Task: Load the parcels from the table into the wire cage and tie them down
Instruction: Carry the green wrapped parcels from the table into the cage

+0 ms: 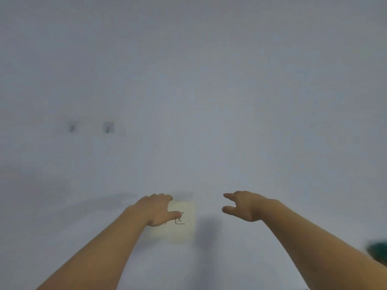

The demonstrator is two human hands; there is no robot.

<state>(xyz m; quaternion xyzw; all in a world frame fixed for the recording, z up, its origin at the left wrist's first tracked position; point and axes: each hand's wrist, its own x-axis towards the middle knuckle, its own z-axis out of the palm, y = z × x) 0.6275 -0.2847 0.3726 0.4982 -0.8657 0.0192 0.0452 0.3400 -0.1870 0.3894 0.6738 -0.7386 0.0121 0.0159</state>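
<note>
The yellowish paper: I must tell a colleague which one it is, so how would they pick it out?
On the pale wall, look low and centre, between the two outstretched hands. The yellowish paper is partly behind the left hand. Unlike the two small grey hooks higher left, it bears dark handwritten strokes.

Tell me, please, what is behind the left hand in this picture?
Behind the left hand a pale yellow paper note is on the white wall, with dark handwriting. The hand covers the note's left part, so the writing there cannot be seen.
</note>
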